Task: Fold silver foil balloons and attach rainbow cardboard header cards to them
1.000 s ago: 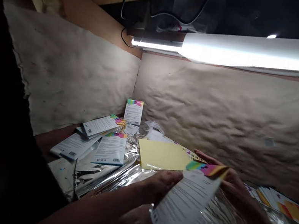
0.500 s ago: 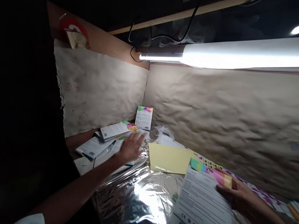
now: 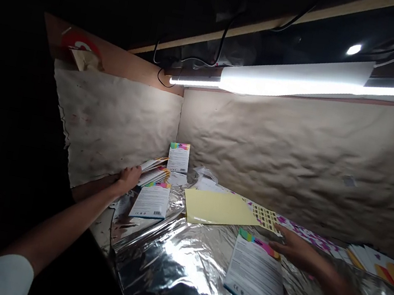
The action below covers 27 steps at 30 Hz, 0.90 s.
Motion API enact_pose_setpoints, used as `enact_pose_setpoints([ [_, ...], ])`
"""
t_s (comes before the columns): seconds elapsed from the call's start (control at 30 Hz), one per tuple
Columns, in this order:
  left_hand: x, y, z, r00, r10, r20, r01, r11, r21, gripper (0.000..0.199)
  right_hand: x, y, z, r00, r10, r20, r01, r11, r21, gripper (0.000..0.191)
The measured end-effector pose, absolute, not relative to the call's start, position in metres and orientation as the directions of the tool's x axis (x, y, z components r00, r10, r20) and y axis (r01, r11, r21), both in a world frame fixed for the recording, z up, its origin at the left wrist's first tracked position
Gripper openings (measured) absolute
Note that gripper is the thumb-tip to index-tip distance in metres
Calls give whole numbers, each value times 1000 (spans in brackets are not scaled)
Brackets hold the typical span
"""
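Kraft paper (image 3: 287, 153) lines the walls of this corner under a tube light (image 3: 291, 87), and crinkled foil (image 3: 177, 261) covers the bench. On my screen the card (image 3: 255, 280) lies flat on the foil, its long axis running from the coloured header at 11 o'clock to the barcode at 5 o'clock. The right hand (image 3: 300, 254) is open, fingers extended, and those fingers (image 3: 276, 246) reach the card's header corner from 2 o'clock. I can't tell if they press on it. The left hand (image 3: 127, 179), well apart at 9 o'clock, is partly open at the edge of a stack of leaflets (image 3: 154, 173); I can't tell if it has hold. A loose leaflet (image 3: 150, 201) lies just below the stack, an upright leaflet (image 3: 179, 157) stands behind it, and a yellow sheet (image 3: 218, 209) lies between the hands.
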State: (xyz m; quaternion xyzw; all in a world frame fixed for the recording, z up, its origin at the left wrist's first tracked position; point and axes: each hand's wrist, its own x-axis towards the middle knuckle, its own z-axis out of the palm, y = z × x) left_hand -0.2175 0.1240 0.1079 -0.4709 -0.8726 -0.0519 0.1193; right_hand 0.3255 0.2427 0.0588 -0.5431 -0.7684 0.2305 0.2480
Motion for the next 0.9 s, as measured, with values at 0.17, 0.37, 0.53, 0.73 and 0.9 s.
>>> enact_pose_setpoints([
  [0.17, -186, 128, 148, -456, 828, 327, 880, 474, 26, 30, 290, 217, 80, -380, 924, 37, 461, 224, -858, 72],
  [0.37, -39, 116, 112, -164, 917, 363, 983, 120, 141, 44, 176, 151, 76, -486, 870, -86, -325, -271, -906, 71],
  [0.53, 57, 77, 57, 287, 935, 207, 886, -341, 314, 64, 158, 157, 42, -178, 980, -90, -541, -173, -823, 36],
  [0.73, 17, 102, 86, 103, 902, 419, 635, -384, 670, 62, 221, 196, 46, -191, 978, -82, -517, -171, -839, 34],
  [0.9, -10, 153, 84, 166, 986, 3, 210, -38, 977, 77, 225, 183, 65, -410, 911, 47, -510, -186, -840, 43],
])
